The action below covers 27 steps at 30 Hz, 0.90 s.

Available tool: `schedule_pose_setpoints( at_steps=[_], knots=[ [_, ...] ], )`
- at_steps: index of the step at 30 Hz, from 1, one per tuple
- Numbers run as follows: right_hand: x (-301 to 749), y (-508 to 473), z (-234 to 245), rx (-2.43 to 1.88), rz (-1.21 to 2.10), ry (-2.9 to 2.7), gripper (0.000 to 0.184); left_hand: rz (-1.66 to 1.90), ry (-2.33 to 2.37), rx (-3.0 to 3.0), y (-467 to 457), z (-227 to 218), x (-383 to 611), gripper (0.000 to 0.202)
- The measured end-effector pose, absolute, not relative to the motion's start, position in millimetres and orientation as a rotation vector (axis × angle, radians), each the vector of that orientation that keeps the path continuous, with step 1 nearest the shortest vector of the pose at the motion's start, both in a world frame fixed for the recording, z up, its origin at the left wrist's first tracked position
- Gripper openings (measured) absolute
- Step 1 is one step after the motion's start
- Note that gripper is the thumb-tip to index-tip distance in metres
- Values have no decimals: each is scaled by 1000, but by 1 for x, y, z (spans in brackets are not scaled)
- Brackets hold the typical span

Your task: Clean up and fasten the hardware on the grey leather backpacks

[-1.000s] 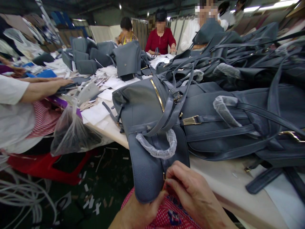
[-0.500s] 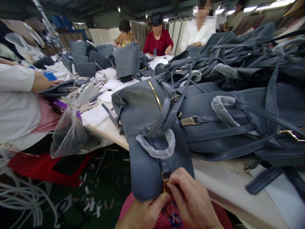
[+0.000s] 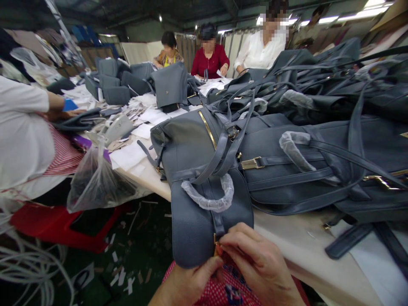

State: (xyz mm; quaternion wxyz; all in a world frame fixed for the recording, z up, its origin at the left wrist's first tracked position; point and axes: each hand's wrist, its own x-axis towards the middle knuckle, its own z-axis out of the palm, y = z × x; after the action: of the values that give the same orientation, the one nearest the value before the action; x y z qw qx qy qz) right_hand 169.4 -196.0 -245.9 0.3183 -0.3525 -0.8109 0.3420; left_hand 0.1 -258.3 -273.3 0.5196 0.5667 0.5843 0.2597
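Note:
A dark blue-grey backpack (image 3: 188, 148) lies on the table edge, its flap (image 3: 194, 229) hanging toward me. On the flap is a carry handle (image 3: 223, 199) wrapped in clear plastic. A gold metal clasp (image 3: 217, 250) with an orange tint sits at the end of the flap's strap. My left hand (image 3: 194, 280) is closed on the flap's lower edge beside the clasp, thumb on top. My right hand (image 3: 255, 259) pinches the clasp between thumb and fingers. The fingertips partly hide it.
More blue-grey bags (image 3: 287, 157) with gold buckles pile up on the right. Scattered paper (image 3: 127, 155) lies on the table (image 3: 280, 233). At left, a clear plastic bag (image 3: 92, 182) hangs near a red stool (image 3: 47, 225) and a co-worker's sleeve (image 3: 22, 102). Several people work across the table.
My hands and the flap's lower end have shifted slightly left. Both hands keep their hold around the clasp. A co-worker opposite in red now holds up a white piece.

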Motion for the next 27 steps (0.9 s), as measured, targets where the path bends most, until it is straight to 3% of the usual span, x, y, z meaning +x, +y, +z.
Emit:
schedule_pose_setpoints(
  at_steps=[27],
  knots=[
    [170,-201,-260,-828,678,-2241,20,642,1343,1333,-256,-272,-2,39]
  ],
)
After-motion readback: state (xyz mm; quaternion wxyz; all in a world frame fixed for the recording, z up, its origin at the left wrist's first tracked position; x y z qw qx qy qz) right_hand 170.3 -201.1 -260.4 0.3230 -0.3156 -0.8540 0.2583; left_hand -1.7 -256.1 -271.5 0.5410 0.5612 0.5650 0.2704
